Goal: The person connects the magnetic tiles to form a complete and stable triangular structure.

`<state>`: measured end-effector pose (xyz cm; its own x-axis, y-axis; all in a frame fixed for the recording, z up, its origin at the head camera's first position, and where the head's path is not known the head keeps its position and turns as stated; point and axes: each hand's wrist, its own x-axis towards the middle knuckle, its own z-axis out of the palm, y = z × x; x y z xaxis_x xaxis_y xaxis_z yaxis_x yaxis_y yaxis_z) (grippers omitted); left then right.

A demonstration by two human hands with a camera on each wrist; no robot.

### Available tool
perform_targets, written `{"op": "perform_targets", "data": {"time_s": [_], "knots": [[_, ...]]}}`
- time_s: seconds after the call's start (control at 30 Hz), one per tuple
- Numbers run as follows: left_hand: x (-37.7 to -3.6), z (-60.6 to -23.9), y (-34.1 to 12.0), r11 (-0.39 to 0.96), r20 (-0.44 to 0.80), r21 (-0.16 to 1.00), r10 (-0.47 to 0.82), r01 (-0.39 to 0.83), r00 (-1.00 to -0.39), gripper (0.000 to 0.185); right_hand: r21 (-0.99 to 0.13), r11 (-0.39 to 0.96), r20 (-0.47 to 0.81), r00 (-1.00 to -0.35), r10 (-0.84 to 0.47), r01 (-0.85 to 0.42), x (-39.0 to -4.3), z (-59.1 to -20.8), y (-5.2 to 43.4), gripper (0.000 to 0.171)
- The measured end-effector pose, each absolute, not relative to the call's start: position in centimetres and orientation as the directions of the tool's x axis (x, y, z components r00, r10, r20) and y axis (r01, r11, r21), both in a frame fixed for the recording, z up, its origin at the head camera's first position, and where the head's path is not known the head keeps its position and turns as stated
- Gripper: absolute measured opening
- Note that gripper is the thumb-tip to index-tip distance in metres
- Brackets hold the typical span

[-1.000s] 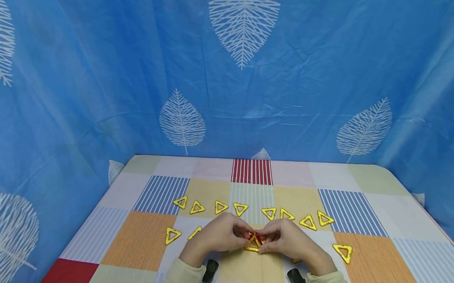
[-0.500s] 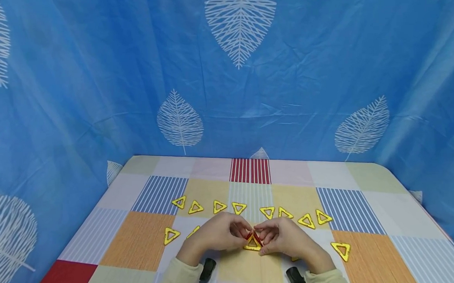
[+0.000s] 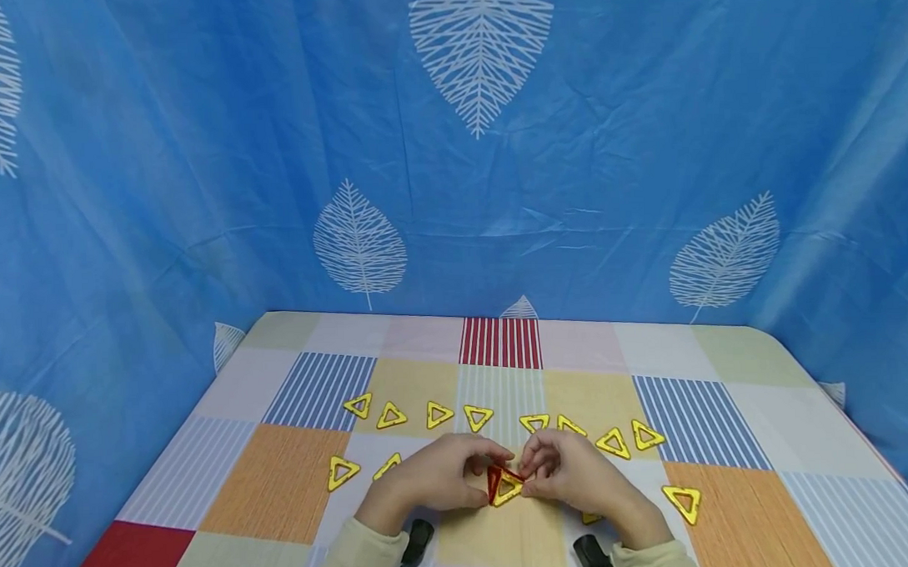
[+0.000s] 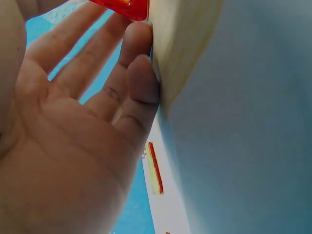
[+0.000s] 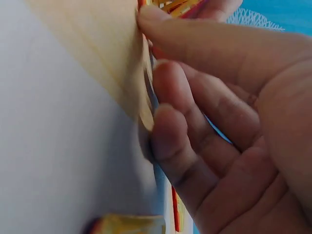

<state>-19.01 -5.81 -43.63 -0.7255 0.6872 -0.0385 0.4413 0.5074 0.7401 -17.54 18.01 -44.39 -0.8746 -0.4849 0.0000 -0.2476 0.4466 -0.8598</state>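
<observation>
Triangle pieces (image 3: 506, 484) are seen as glossy, translucent plastic, yellow and red. Table cover (image 3: 281, 481) looks like smooth matt cloth; blue backdrop (image 3: 194, 159) is creased fabric.

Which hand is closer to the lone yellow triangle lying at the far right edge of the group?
Right. The right hand lies just left of that triangle; the left hand is farther away, beyond the right one.
</observation>
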Motion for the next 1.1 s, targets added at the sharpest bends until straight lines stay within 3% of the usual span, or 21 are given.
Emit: {"op": "perform_targets", "data": {"time_s": [0.17, 0.4, 0.63, 0.8, 1.1], "knots": [[-19.1, -43.8, -5.9, 0.523, -0.029, 0.712, 0.687, 0.467, -0.726, 0.044, -0.81, 0.522, 0.012, -0.898, -0.44, -0.267, -17.7, -44.6, 17.9, 0.022], [-19.0, -43.7, -5.7, 0.551, -0.047, 0.697, 0.675, 0.46, -0.737, 0.046, -0.802, 0.547, 0.042, -0.936, -0.348, -0.24, -17.7, -44.3, 18.3, 0.026], [-18.7, -43.7, -5.8, 0.576, -0.084, 0.703, 0.649, 0.416, -0.757, 0.041, -0.762, 0.645, 0.009, -0.997, -0.08, -0.059, -18.1, -44.3, 19.8, 0.028], [-18.8, -43.8, -5.9, 0.576, -0.096, 0.717, 0.64, 0.393, -0.763, 0.04, -0.716, 0.698, 0.003, -0.999, 0.05, 0.033, -18.2, -44.5, 21.0, 0.042], [-18.8, -43.7, -5.7, 0.559, -0.077, 0.716, 0.658, 0.418, -0.749, 0.039, -0.655, 0.755, 0.025, -0.997, 0.071, 0.037, -18.3, -44.7, 21.6, 0.05]]}}
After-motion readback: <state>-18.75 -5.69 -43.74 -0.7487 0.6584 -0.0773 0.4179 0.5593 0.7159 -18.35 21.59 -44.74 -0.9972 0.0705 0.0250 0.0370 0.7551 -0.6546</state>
